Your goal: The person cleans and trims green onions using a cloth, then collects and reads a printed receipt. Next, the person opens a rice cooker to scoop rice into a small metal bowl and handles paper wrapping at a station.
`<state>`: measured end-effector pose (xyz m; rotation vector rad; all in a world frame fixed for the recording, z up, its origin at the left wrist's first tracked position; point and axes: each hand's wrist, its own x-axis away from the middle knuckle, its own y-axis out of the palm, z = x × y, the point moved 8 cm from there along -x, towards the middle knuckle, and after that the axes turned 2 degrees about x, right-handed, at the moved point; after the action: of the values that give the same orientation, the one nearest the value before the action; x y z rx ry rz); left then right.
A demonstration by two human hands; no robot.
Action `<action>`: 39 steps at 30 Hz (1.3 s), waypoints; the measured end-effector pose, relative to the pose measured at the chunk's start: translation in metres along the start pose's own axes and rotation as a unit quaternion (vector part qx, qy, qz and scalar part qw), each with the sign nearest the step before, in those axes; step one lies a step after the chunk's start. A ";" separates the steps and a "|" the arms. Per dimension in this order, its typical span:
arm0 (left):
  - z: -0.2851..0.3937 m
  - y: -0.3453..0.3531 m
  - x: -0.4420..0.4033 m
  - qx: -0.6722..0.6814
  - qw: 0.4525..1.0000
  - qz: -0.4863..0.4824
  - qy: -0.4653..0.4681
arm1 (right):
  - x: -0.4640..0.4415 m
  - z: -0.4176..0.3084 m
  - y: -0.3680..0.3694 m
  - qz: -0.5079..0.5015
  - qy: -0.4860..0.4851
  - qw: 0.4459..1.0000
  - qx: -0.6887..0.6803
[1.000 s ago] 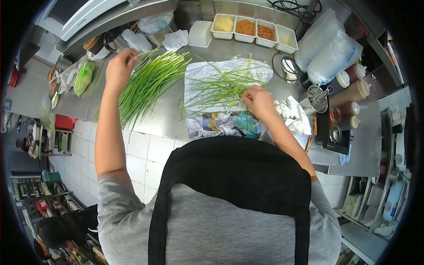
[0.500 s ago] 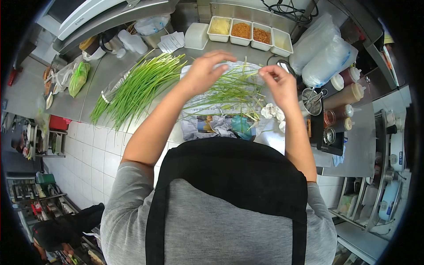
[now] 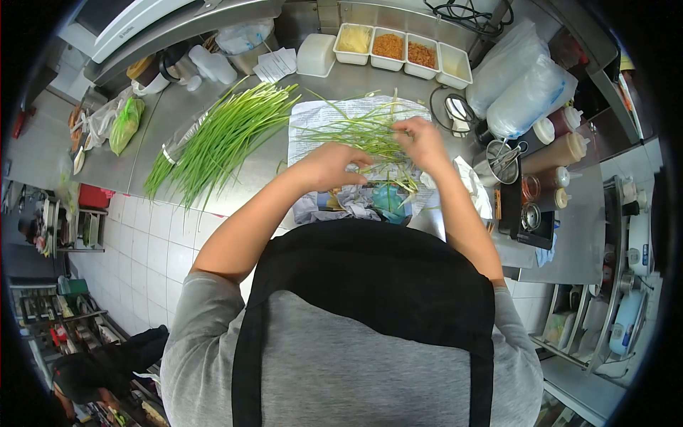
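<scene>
Loose garlic chives [image 3: 348,132] lie in a thin, tangled layer on printed newspaper [image 3: 302,117]. At the near left edge of this layer is my left hand [image 3: 331,167], with its thumb and fingers apart and nothing visible between them. My right hand [image 3: 423,144] is at the right end of the layer, its fingertips pinched on some chive strands. Short yellowish scraps [image 3: 405,183] lie nearer to me, by crumpled printed paper and a teal patch [image 3: 388,203]. To the left rests a thick bunch of chives [image 3: 228,139].
Along the back stand a white container [image 3: 315,55] and several white tubs [image 3: 388,65] of chopped ingredients. Filled plastic bags [image 3: 526,92], sauce bottles [image 3: 556,155] and a metal pot with utensils [image 3: 498,165] crowd the right. A green bag [image 3: 128,126] sits far left.
Both hands have come down toward me; the left has lowered to the near edge of the chives, and the right has moved left onto them.
</scene>
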<state>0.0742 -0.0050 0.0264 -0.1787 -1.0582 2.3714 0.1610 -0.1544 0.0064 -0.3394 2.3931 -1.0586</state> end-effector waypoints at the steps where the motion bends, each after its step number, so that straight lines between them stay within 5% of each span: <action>1: -0.015 -0.004 0.002 -0.020 0.998 0.052 -0.014 | 0.006 0.002 0.012 0.000 -0.002 0.999 0.049; 3: -0.039 -0.017 0.008 -0.062 0.985 0.155 -0.042 | 0.017 0.000 0.029 -0.001 -0.009 0.989 0.146; 6: -0.051 -0.036 0.019 -0.049 0.968 0.242 -0.048 | 0.020 -0.003 0.027 -0.009 -0.007 0.997 0.072; 10: -0.011 -0.048 0.020 -0.060 0.938 0.332 0.074 | 0.031 -0.055 0.008 -0.051 -0.096 0.993 0.035; 13: -0.012 -0.039 0.010 -0.091 0.938 0.315 0.113 | 0.029 -0.042 -0.013 0.033 -0.087 0.989 0.113; 16: -0.029 -0.026 0.004 -0.101 0.961 0.253 0.052 | 0.029 -0.008 -0.026 0.043 -0.013 0.997 0.066; 19: -0.029 -0.007 0.008 -0.114 0.975 0.189 0.028 | 0.036 0.014 -0.019 -0.046 0.132 0.990 0.018; 26: -0.010 0.038 0.015 -0.054 0.984 0.110 0.131 | 0.044 -0.029 0.005 -0.023 -0.057 0.997 -0.046; 29: -0.022 0.014 0.015 -0.090 0.969 0.187 0.136 | 0.049 0.013 -0.011 -0.064 0.135 0.988 -0.040; 30: -0.035 0.001 0.013 -0.115 0.961 0.225 0.116 | 0.050 0.019 -0.023 -0.044 0.109 0.990 -0.076; 33: -0.068 -0.038 -0.003 -0.191 0.930 0.309 0.063 | 0.067 0.008 -0.070 0.009 -0.013 0.990 0.139; 36: -0.085 -0.053 -0.028 -0.255 0.911 0.321 0.031 | 0.094 0.025 -0.070 -0.012 0.021 0.976 0.217; 39: -0.101 -0.046 -0.062 -0.285 0.908 0.306 0.020 | 0.105 0.051 -0.059 0.003 0.084 0.986 0.144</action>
<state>0.1785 0.0540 -0.0150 -0.8803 -1.8701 2.4657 0.1013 -0.2692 -0.0147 -0.1450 2.3359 -1.4587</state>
